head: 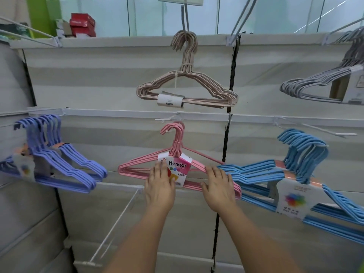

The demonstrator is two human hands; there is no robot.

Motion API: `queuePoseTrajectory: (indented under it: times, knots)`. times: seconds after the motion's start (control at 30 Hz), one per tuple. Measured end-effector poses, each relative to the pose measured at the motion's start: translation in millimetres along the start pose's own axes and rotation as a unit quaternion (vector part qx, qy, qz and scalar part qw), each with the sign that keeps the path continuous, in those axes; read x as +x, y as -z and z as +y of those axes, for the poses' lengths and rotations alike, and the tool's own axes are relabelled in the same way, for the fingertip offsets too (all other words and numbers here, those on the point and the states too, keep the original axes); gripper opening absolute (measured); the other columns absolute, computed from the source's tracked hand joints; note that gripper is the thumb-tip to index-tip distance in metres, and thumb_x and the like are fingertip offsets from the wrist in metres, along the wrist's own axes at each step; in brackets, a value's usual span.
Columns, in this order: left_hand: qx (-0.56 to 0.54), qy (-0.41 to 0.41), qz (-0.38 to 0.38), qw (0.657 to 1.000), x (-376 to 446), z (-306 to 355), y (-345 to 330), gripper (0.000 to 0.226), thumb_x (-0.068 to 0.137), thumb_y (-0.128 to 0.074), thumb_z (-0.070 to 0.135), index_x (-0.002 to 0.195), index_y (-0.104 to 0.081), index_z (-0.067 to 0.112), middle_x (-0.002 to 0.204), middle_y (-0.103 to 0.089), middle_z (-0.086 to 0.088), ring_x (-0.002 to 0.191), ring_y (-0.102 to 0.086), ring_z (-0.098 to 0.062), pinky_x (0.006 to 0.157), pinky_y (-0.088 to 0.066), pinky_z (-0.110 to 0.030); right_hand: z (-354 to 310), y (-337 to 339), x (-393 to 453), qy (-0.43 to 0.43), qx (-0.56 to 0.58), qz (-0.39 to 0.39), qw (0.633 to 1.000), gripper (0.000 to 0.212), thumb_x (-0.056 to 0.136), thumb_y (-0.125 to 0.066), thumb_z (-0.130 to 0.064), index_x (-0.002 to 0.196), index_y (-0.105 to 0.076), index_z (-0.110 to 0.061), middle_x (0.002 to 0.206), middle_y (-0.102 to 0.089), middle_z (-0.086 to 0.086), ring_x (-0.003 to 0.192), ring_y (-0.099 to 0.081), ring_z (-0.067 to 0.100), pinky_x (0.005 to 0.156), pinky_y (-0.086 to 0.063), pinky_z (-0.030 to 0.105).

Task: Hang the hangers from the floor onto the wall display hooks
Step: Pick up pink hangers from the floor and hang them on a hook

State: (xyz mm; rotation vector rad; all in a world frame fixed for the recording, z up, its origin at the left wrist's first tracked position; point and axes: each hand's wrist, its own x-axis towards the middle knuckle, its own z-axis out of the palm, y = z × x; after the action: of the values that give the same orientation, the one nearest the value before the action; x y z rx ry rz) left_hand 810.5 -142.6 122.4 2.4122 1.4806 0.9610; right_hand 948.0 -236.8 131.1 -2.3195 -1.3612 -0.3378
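Note:
A pink hanger bundle (136, 168) with a white "Hanger" label hangs by its hooks on a white display hook (163, 119) in the middle row of the wall. My left hand (159, 186) lies on the bundle's lower bar beside the label, fingers fairly straight. My right hand (218, 188) rests on the bundle's right shoulder, fingers spread and lightly bent over the wires. Whether either hand grips the wires is unclear.
A beige hanger bundle (187, 91) hangs above. Purple hangers (59, 164) hang at left, blue hangers (285, 174) at right touching the pink ones, grey hangers (325, 81) at upper right. A bare hook (315, 129) sticks out at right, another long white hook (116, 223) lower left.

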Motion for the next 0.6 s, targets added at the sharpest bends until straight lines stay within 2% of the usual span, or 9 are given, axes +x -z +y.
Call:
queuePoseTrajectory:
  times: [0.2, 0.4, 0.6]
  knots:
    - [0.008, -0.005, -0.041, 0.999, -30.5, 16.5, -5.9, 0.057, 0.102, -0.029, 0.04, 0.153, -0.013, 0.019, 0.16, -0.01, 0.001, 0.147, -0.014, -0.017, 0.117, -0.016, -0.037, 12.9, 0.7, -15.6, 0.026, 0.001, 0.001, 1.0, 0.058, 0.099, -0.038, -0.04, 0.15, -0.019, -0.021, 0.155, -0.025, 0.001, 0.144, -0.021, 0.021, 0.119, -0.011, 0.041]
    - [0.01, -0.002, -0.082, 0.997, -46.6, 10.8, -13.1, 0.06, 0.101, -0.028, 0.045, 0.152, -0.016, 0.016, 0.159, -0.017, -0.002, 0.146, -0.018, -0.019, 0.118, -0.017, -0.036, 17.3, -5.1, -40.3, 0.023, 0.005, 0.007, 1.0, 0.057, 0.098, -0.04, -0.039, 0.149, -0.023, -0.021, 0.153, -0.029, 0.001, 0.142, -0.024, 0.022, 0.119, -0.015, 0.041]
    - [-0.002, -0.018, -0.126, 0.992, -62.3, -1.6, -18.6, 0.06, 0.101, -0.027, 0.046, 0.152, -0.018, 0.015, 0.159, -0.019, -0.002, 0.146, -0.018, -0.019, 0.117, -0.017, -0.037, 23.3, -6.1, -70.4, -0.038, -0.007, -0.018, 0.999, 0.059, 0.1, -0.036, -0.04, 0.152, -0.017, -0.022, 0.157, -0.02, -0.001, 0.146, -0.015, 0.019, 0.119, -0.007, 0.04]
